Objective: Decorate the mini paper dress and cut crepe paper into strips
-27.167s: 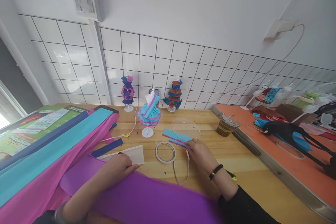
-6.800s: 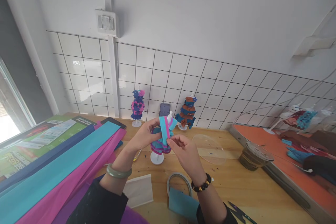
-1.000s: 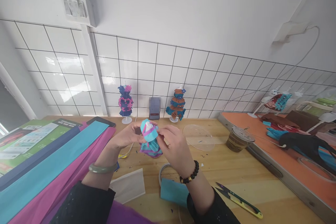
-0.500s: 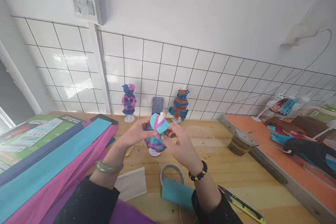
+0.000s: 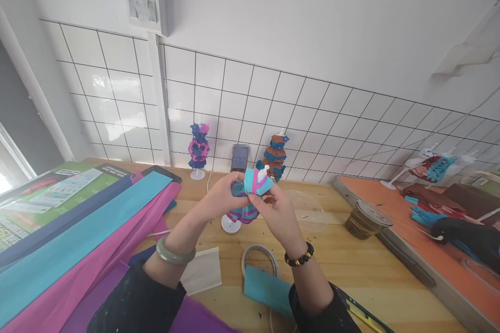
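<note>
Craft workspace: miniature dress forms by tiled wall, fabric lengths, snips.

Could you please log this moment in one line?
left hand: pinching striped fabric | right hand: pinching striped fabric | dress form: between hands

I could pass over the tabletop between the right hand and the lidded cup, above a flat clear disc; the left hand and small dress form fill the middle, an upright phone and two dressed stands block me behind, and layered fabric strips crowd my left
</note>
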